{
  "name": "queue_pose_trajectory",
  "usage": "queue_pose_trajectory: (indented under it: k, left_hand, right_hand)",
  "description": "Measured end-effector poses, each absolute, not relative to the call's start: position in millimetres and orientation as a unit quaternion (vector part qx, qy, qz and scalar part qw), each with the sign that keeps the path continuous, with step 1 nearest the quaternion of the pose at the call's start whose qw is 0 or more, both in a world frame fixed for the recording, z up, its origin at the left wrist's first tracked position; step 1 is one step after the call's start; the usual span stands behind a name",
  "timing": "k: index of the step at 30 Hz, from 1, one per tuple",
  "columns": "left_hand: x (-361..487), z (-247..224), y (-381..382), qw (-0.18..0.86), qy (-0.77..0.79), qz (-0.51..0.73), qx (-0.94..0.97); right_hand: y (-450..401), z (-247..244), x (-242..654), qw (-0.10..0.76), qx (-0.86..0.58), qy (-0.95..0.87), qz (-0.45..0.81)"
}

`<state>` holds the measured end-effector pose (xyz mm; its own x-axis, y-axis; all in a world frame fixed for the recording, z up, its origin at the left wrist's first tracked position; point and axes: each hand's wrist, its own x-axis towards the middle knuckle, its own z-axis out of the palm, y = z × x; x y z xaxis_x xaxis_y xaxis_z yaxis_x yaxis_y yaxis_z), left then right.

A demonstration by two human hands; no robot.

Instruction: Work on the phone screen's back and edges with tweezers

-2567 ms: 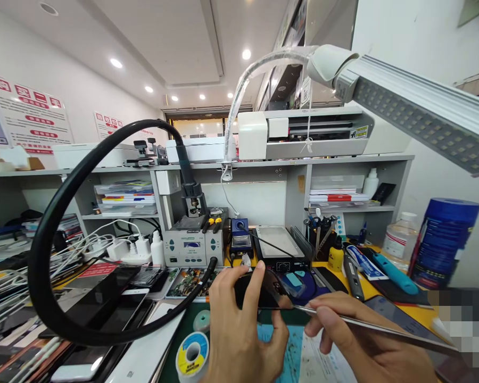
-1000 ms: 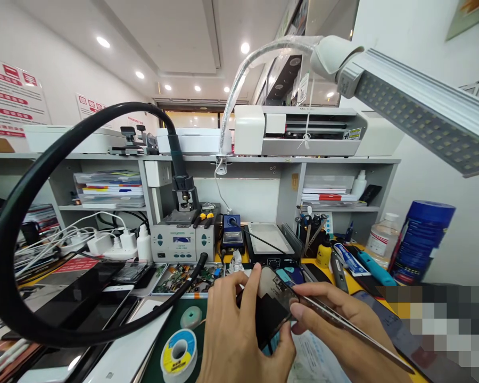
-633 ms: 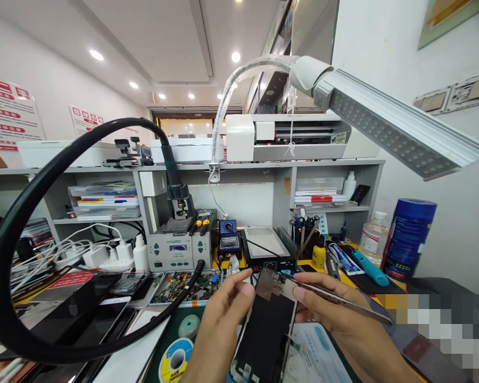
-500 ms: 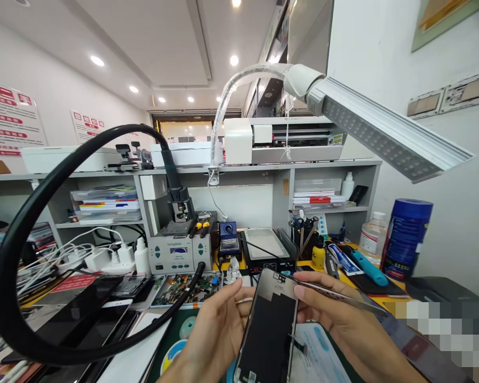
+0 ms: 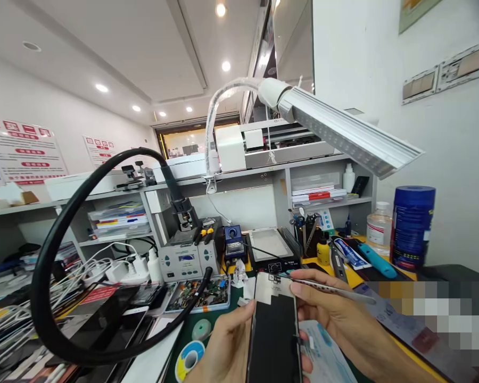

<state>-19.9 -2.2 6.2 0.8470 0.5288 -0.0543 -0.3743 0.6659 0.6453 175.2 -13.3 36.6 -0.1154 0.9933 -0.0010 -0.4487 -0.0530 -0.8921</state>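
Observation:
My left hand (image 5: 227,346) is closed around a phone screen (image 5: 273,340), its thumb on the left edge and fingertips showing past the right edge. The screen's back faces me, black with a silvery strip and small parts at the top; a short flex cable sticks out on the right. Between the thumb and fingers of my right hand (image 5: 335,314) is a pair of metal tweezers (image 5: 339,288), pointing left at the screen's top edge. Whether the tips touch it I cannot tell. Below the hands lies a blue-and-white packet (image 5: 325,354) on the green mat.
A thick black hose (image 5: 43,276) loops across the left side. Behind are a grey rework station (image 5: 186,260), a tray of circuit boards (image 5: 219,303) and a black-framed heating plate (image 5: 269,246). Solder spool (image 5: 189,360), blue canister (image 5: 412,229) and a lamp (image 5: 351,127) surround the workspace.
The view has turned and tilted. My left thumb has come onto the screen's edge and its fingers have wrapped behind it. The screen stands straighter; the tweezers stay in my right hand.

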Motion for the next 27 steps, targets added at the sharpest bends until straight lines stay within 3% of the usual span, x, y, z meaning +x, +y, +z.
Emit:
queue_pose_trajectory:
  k: [13, 21, 25, 27]
  left_hand:
    - [-22, -10, -20, 0.859, 0.142, 0.359, 0.337]
    - [-39, -28, -52, 0.822, 0.192, 0.458, 0.279]
    - [-34, -46, -65, 0.836, 0.141, 0.482, 0.221]
    - [-30, -50, -69, 0.833, 0.115, 0.501, 0.206]
  right_hand:
    - [-21, 32, 179, 0.569, -0.356, -0.436, 0.599]
    - [-31, 34, 184, 0.638, -0.436, -0.528, 0.352]
    - [-40, 27, 180, 0.593, -0.421, -0.674, 0.132]
    - [-43, 20, 177, 0.565, -0.413, -0.708, 0.095]
